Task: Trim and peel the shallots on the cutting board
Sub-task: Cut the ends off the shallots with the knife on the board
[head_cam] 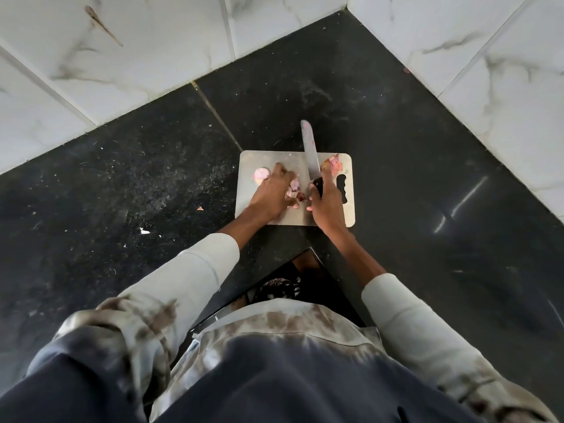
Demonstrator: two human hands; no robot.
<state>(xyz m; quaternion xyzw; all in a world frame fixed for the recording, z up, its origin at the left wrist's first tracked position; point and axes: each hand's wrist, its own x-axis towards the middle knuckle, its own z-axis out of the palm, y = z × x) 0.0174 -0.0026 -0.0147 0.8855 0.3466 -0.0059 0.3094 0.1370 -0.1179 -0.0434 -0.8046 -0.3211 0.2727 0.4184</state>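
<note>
A small steel cutting board (268, 158) lies on the black counter. My left hand (271, 193) rests on the board with its fingers curled around pink shallot pieces (294, 189). A peeled pale pink shallot (262, 173) sits just left of its fingertips. My right hand (325, 204) grips the black handle of a long knife (309, 148), whose blade points away over the board's far edge. A heap of pinkish shallot skins (334, 164) lies in the board's far right corner.
The black stone counter (412, 178) fills a corner between white marble-tiled walls (152, 41). Small scraps of peel (143, 231) dot the counter left of the board. The counter's near edge has a notch right in front of my body.
</note>
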